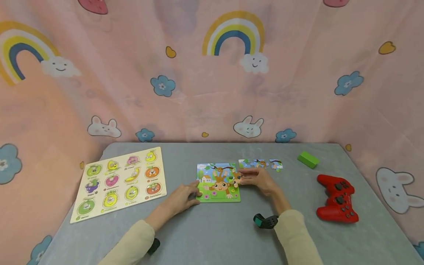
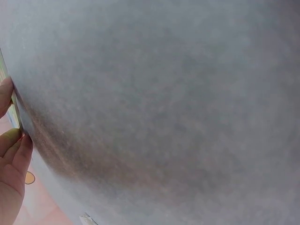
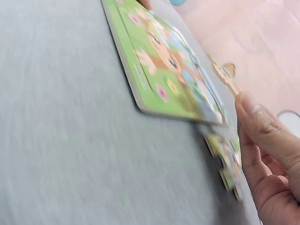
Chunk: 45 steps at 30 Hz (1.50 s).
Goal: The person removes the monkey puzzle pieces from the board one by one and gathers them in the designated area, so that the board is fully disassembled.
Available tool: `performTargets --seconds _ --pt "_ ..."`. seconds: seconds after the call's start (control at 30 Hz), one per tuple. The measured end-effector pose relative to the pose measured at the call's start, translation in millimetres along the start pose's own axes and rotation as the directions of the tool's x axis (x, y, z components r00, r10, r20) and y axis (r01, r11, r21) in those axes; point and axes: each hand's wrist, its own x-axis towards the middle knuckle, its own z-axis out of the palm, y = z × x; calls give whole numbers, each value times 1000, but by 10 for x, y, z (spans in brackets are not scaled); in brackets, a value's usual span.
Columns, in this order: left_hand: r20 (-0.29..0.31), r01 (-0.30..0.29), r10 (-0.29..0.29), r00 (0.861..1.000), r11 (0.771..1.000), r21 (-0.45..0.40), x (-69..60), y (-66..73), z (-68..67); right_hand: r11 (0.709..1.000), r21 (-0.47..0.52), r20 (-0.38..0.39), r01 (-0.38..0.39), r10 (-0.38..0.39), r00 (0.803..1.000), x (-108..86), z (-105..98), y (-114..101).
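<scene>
A monkey jigsaw puzzle board lies on the table. My left hand holds its left edge, and in the left wrist view the thumb and fingers of that hand meet the board's rim. At the right side of the board, my right hand pinches a puzzle piece, seen nearly edge-on in the right wrist view as a thin puzzle piece at the thumb tip. Another piece with a monkey face shows by its fingers; whether it is held too, I cannot tell. Several loose puzzle pieces lie behind this hand.
On the left lies a fruit picture board. To the right are a green block and a red game controller. A pink patterned curtain hangs behind the grey table.
</scene>
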Motion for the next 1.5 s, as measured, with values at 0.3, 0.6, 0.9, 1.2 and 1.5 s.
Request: performTargets --seconds 0.3,0.6,0.9,1.2,1.5 --pt "8 8 -8 1000 1000 -7 -10 -24 -3 1000 -11 5 -2 3 1000 -95 -297 61" --pt "16 17 -17 1000 1000 -7 -23 -25 -4 997 -75 -48 -15 11 999 -247 -577 134" --pt "17 20 -20 1000 1000 -10 -33 -36 -9 998 -39 -61 -55 53 997 -368 -785 107" --pt "10 22 -22 1000 1000 -3 -21 -30 1 977 -204 -67 -69 56 996 -315 -814 60" --pt "14 26 -26 1000 1000 -12 -13 -22 11 945 -325 -20 -33 28 999 -273 -823 -39"
